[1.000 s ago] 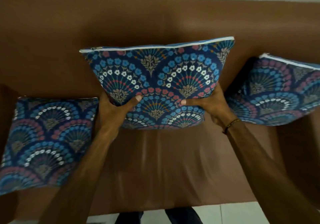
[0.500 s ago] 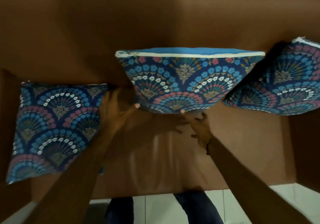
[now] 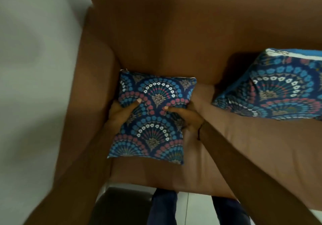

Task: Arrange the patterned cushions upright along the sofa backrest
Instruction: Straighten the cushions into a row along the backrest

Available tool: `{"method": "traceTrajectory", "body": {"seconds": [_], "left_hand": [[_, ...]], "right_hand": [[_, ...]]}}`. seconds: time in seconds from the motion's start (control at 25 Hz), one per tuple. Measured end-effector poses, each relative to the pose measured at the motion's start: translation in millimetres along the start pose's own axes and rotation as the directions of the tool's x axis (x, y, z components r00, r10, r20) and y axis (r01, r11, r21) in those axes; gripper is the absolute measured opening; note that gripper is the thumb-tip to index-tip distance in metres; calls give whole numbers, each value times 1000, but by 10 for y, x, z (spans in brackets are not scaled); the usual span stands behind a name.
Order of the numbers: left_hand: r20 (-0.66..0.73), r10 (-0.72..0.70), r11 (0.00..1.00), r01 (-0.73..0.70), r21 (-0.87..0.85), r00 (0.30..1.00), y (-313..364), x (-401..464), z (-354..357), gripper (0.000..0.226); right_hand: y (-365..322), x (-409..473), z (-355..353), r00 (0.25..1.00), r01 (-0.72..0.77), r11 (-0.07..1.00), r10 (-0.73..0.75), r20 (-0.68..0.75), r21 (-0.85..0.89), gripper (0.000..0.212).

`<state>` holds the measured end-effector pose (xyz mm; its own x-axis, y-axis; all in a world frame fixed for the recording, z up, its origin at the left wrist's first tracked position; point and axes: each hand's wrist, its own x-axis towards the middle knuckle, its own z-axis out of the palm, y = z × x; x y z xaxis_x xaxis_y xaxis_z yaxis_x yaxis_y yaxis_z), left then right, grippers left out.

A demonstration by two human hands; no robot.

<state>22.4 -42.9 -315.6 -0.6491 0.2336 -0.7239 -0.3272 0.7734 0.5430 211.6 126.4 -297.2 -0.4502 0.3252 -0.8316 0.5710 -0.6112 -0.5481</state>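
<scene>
On the sofa seat (image 3: 244,137), left hand (image 3: 120,115) and right hand (image 3: 188,118) clasp the patterned cushion (image 3: 153,120).

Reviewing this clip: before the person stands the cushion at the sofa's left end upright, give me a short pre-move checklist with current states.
1. Left hand has a grip on the left cushion: ok.
2. Right hand has a grip on its other side: ok.
3. Left cushion upright against the backrest: not ok, lying flat on the seat.
4. Backrest space behind it free: ok.
5. Neighbouring cushion apart from it: ok.
6. Third cushion placed: cannot tell, out of view.
</scene>
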Motion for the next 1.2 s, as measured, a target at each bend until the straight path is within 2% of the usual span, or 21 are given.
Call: {"method": "traceTrajectory", "body": {"seconds": [0.04,0.08,0.16,0.2,0.28,0.36,0.44,0.56,0.72,0.8,0.92,1.0,1.12,1.2], "left_hand": [[-14,84,995,-84,-51,996,-20,-19,10,114],[-53,185,977,-190,-102,981,-15,-57,19,112],[-145,384,901,-404,-155,912,101,-100,9,113],[-173,467,856,-493,-158,867,194,-76,-17,113],[-163,572,792,-593,-143,804,393,11,-87,112],[-129,591,786,-605,-127,796,517,112,-173,112],[-111,590,792,-600,-112,800,492,143,-203,109],[-168,575,800,-593,-88,801,342,95,-187,104],[-231,566,805,-591,-55,792,338,-43,-88,105],[-284,543,815,-577,-48,790,329,-188,61,104],[-353,474,854,-518,-39,807,245,-502,458,100],[-343,426,887,-461,-24,837,225,-758,860,107],[-311,435,888,-459,-5,845,272,-1064,1552,115],[-234,467,873,-486,-29,853,371,-1276,2120,111]], "right_hand": [[22,-37,-13,995,74,997,-71,-69,35,38],[13,-80,-40,978,162,985,-151,-147,63,47],[-91,-106,-97,892,372,926,-337,-303,64,77],[-173,-77,-114,836,474,880,-442,-324,22,85],[-367,18,-122,763,578,812,-572,-303,-77,90],[-512,130,-67,747,575,805,-590,-305,-148,98],[-515,206,-48,767,546,815,-580,-275,-194,103],[-445,301,-27,785,531,809,-581,-212,-251,100],[-571,313,-45,799,507,805,-573,-182,-309,116],[-551,229,-145,810,507,800,-570,-141,-320,117],[-374,5,-401,840,454,838,-516,-167,-304,102],[-162,-161,-762,847,394,875,-465,-257,-282,78],[205,-454,-1566,812,360,880,-459,-360,-310,36],[464,-733,-2266,783,339,883,-456,-423,-324,23]]}}
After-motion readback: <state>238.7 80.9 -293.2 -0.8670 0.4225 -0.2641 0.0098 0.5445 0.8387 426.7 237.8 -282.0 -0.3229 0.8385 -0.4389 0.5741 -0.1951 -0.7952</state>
